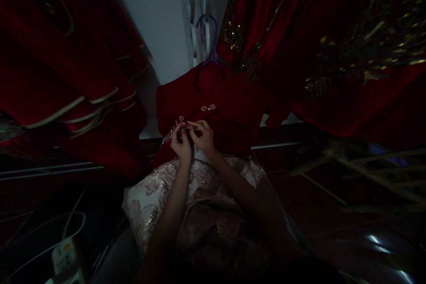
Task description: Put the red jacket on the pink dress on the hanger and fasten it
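A dark red jacket [229, 111] hangs on a purple hanger [209, 40] in front of me, with a pale patterned skirt [199, 204] below it. My left hand [181, 142] and my right hand [202, 135] meet at the jacket's front edge, both with fingers pinched. They close on a small beaded button fastening [182, 125] at the closure. A second beaded fastening [208, 108] sits higher up on the jacket, untouched. The dim light hides the finer detail of the fingers.
Red garments with pale trim [66, 93] hang at the left. Red garments with gold embroidery [336, 44] hang at the right. A white wall [156, 13] is behind. A power strip with white cables [63, 253] lies on the dark floor at lower left.
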A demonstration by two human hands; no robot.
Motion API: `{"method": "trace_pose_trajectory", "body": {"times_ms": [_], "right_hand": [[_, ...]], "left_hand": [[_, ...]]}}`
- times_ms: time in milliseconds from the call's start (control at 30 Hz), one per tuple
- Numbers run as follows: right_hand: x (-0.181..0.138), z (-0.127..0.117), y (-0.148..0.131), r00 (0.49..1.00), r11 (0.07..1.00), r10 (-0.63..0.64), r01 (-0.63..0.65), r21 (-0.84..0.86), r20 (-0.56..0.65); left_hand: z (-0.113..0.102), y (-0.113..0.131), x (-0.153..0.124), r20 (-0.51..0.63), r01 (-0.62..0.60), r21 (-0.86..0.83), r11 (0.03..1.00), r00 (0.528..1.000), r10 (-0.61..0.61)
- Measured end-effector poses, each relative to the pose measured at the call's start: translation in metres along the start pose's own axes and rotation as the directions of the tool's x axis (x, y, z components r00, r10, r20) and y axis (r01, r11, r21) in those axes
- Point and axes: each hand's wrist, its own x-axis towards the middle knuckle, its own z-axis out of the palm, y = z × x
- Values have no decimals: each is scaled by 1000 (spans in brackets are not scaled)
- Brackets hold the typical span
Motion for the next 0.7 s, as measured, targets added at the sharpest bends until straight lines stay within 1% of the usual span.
{"method": "trace_pose_trajectory", "body": {"times_ms": [167,267,400,700], "right_hand": [[1,1,0,1000,1000,1,-1,0,8],[2,1,1,1000,1000,27,-27,-6,3],[1,1,2,999,999,39,-39,-6,2],[3,0,-2,1000,1000,11,-10,-21,11]], "left_hand": [[2,4,6,34,17,-8,1000,999,-16],[4,2,9,55,12,-49,999,998,-9],[6,0,10,74,11,-44,999,997,-8],[4,3,12,45,70,-67,995,997,-67]]}}
